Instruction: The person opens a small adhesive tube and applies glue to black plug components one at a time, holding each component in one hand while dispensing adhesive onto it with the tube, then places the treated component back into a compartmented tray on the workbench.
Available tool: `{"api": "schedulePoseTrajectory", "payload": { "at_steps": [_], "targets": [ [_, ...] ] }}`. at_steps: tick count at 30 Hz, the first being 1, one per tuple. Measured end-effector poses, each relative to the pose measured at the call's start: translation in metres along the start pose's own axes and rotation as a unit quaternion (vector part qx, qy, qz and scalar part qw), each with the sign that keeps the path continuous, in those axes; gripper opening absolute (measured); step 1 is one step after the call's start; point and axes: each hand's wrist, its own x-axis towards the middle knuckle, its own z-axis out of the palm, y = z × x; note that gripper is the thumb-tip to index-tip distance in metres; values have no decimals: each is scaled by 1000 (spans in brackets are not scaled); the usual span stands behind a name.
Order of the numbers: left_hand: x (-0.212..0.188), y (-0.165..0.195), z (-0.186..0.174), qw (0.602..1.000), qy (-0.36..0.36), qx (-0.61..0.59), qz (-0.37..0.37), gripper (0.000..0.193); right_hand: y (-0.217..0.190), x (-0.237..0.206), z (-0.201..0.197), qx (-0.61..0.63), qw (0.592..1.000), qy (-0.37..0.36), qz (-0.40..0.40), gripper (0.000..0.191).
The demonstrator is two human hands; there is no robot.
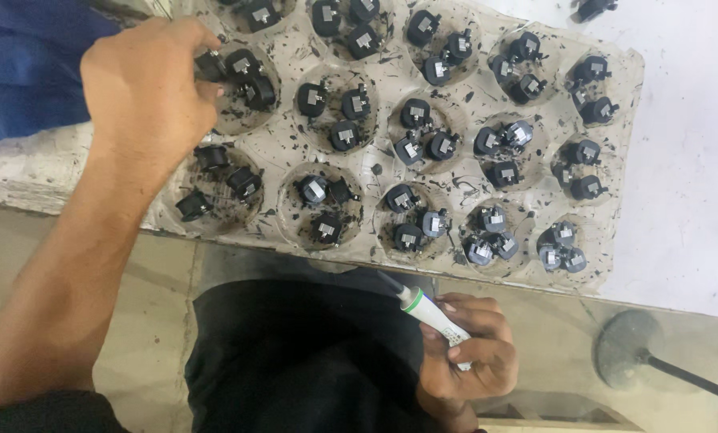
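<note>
Parts (423,150) crowd our tray (623,120), with blue cloth (22,64) far left. Our left hand (146,92) pinches one part (210,66); our right hand (467,353) is closed round a pen (427,309).

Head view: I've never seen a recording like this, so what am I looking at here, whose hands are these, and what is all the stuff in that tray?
There is no machine here. A camera worn on a person's head looks down at their own two bare hands. On the white table lies a clear plastic tray with round pockets, each holding a few small black parts with metal tabs. The left hand reaches into a pocket near the tray's far left end, fingers on a black part there. The right hand, below the table edge, holds a white pen-like tool with a green band and dark tip. Blue cloth lies at far left.
</note>
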Motion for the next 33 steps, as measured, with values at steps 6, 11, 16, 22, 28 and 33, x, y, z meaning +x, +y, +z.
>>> {"api": "schedulePoseTrajectory", "payload": {
  "at_steps": [6, 11, 16, 22, 28, 33],
  "targets": [
    [4, -11, 27, 998, -44, 8, -38, 60, -5, -2, 1, 31, 999, 9, -3, 35],
    [14, -18, 25, 997, -70, 18, 1, 62, -3, -3, -1, 76, 997, 15, 25, 34],
    [3, -10, 0, 980, -14, -198, -10, 69, 5, -8, -3, 108, 993, 49, 29, 34],
    [-48, 47, -4, 807, 10, -569, -159, 26, 14, -9, -5, 209, 972, 86, 72, 33],
    [-82, 110, -15, 524, -87, -823, -204, 36, 7, -12, -4, 246, 957, 69, 140, 42],
    [-89, 146, -37, 629, -110, -743, -201, 46, 3, -14, -1, 183, 978, 75, 68, 43]
  ]
}}
